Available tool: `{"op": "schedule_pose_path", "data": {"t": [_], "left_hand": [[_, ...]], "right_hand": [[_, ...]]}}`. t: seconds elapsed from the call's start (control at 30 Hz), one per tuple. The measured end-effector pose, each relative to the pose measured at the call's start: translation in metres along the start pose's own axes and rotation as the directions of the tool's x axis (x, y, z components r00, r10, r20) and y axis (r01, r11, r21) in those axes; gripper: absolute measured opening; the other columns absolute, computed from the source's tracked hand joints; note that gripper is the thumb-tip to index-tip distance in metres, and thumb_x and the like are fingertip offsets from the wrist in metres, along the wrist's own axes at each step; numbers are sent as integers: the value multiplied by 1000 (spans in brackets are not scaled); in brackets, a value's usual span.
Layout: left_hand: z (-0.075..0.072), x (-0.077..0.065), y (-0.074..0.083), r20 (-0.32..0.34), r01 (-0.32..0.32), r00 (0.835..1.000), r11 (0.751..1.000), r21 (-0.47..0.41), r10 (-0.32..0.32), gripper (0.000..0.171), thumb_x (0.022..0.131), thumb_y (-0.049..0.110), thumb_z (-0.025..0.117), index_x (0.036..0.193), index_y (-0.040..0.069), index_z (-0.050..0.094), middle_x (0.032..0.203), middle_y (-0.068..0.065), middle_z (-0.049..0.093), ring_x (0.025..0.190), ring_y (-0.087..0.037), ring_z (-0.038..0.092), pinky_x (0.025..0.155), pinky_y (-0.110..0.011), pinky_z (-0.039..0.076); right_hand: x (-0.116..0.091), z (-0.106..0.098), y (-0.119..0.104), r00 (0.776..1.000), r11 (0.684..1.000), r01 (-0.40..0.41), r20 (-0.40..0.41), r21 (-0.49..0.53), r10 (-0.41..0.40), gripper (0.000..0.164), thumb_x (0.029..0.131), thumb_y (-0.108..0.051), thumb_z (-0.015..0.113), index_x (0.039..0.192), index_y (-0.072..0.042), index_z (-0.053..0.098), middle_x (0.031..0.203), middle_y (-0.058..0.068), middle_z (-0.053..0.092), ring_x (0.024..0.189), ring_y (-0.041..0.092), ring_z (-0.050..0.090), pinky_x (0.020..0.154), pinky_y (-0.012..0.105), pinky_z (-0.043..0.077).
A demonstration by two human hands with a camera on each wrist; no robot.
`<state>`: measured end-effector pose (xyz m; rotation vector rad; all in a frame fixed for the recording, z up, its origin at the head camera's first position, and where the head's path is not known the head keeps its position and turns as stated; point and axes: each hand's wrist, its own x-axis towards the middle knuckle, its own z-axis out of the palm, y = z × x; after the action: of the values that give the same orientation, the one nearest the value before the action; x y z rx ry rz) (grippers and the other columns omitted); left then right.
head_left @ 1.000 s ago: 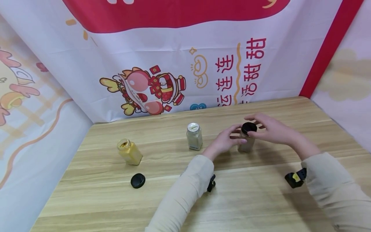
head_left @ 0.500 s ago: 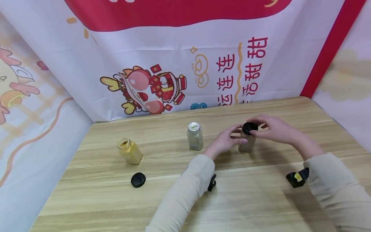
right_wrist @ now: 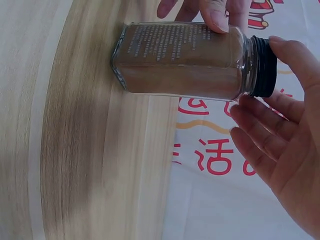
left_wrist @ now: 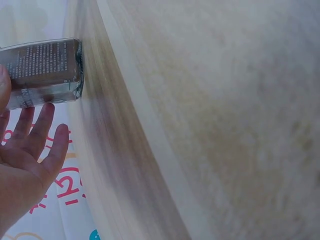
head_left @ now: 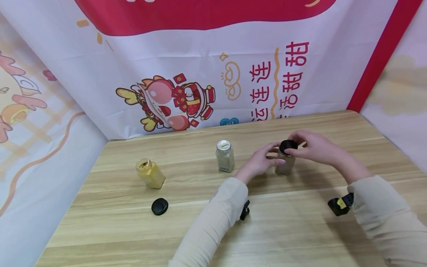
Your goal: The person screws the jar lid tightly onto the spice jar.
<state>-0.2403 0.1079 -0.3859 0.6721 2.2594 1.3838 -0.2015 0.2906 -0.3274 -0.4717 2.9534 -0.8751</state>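
A square glass jar of brown powder (right_wrist: 175, 70), printed with small white text, stands upright on the wooden table at the right. Its black lid (head_left: 288, 146) is on its mouth. My left hand (head_left: 260, 162) holds the jar's upper body from the left, the thumb on the near side. From the right, my right hand (head_left: 315, 148) pinches the rim of the lid between thumb and fingers. In the right wrist view the other right fingers (right_wrist: 260, 122) spread beside the jar's neck. The left wrist view shows the jar's lower half (left_wrist: 45, 70) with left fingers beneath it.
A clear jar of pale contents (head_left: 225, 157) with a silver seal on top stands left of my left hand. Farther left is an uncapped jar of yellow powder (head_left: 153, 176), with a loose black lid (head_left: 159, 206) in front. A printed cloth backdrop (head_left: 193, 48) rises behind the table.
My right fingers have drawn in from reaching past the lid and now grip its edge, the hand turning slightly. The left hand and jar stay in place.
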Motion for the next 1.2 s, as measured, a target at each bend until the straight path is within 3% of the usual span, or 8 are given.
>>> {"op": "schedule_pose_path", "data": {"t": [0.13,0.23,0.8,1.2], "left_hand": [[0,1,-1,-2,2,1000,1000,10,-2,60,89,22,66,144,22,42,144,-6,49,126,-25,54,104,-29,46],[0,1,-2,-2,-4,1000,1000,10,4,60,89,22,67,144,22,42,144,-6,49,127,-24,54,104,-29,46],[-4,3,-2,19,23,1000,999,34,-24,60,90,26,66,144,26,41,143,-4,51,130,-23,51,106,-36,44],[-3,2,0,14,25,1000,999,38,-26,60,90,25,66,144,26,40,143,-5,51,129,-23,51,107,-35,44]], "right_hand": [[-3,-1,0,999,999,39,21,2,-39,49,90,-25,67,127,3,53,126,23,58,112,38,58,92,54,50],[-6,-3,0,995,995,97,31,6,-97,50,89,-16,66,132,2,51,133,23,55,119,40,54,94,56,49],[-2,-2,-1,997,997,74,18,-17,-73,42,86,-14,68,123,3,57,118,20,63,107,32,59,93,56,49],[-2,-3,0,995,995,96,19,-16,-95,43,86,-12,68,124,5,56,122,24,60,106,35,60,89,53,53]]}}
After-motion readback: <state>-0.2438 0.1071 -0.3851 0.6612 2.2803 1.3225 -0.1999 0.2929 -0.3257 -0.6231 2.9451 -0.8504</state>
